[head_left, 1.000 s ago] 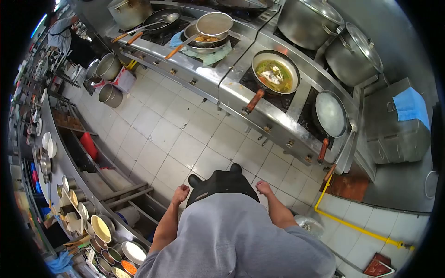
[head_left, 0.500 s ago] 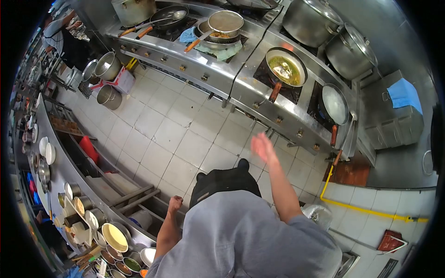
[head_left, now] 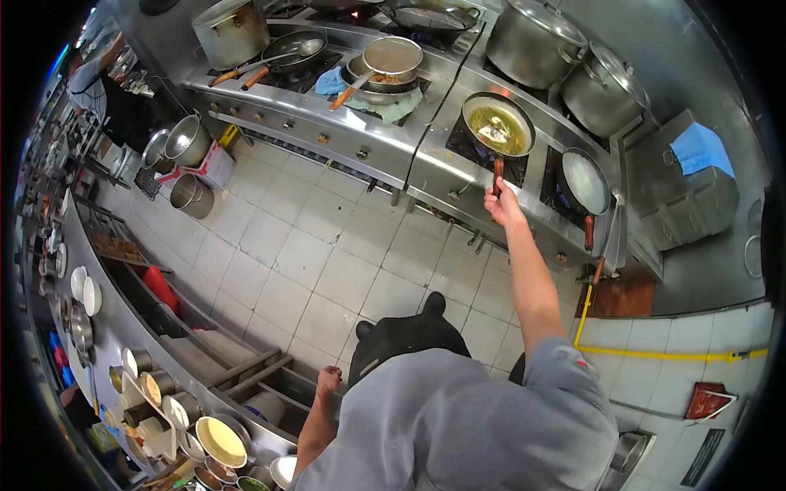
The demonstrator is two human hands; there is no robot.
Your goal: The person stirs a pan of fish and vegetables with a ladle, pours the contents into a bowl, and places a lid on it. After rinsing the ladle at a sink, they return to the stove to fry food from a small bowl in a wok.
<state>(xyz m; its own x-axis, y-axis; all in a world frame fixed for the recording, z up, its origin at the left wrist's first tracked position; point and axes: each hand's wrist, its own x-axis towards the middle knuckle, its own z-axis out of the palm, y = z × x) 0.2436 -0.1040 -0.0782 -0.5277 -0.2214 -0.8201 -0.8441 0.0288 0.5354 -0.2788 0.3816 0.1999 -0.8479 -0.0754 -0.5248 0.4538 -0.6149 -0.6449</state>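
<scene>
My right hand is closed around the wooden handle of a frying pan on the stove. Yellow-green liquid and some pale pieces lie in this pan. To its right, a second pan with whitish contents rests on another burner, its wooden handle towards me. My left hand hangs low beside my body, near the counter edge, with its fingers curled in and nothing visible in it.
Large lidded pots stand at the back of the stove. A sieve lies over a pan further left. Food containers line the left counter. Another person stands at the far left. A yellow pipe runs at right.
My right hand has moved up and forward from open air onto the pan handle and closed on it. The handle has swung slightly to the right. My left hand has shifted slightly.
</scene>
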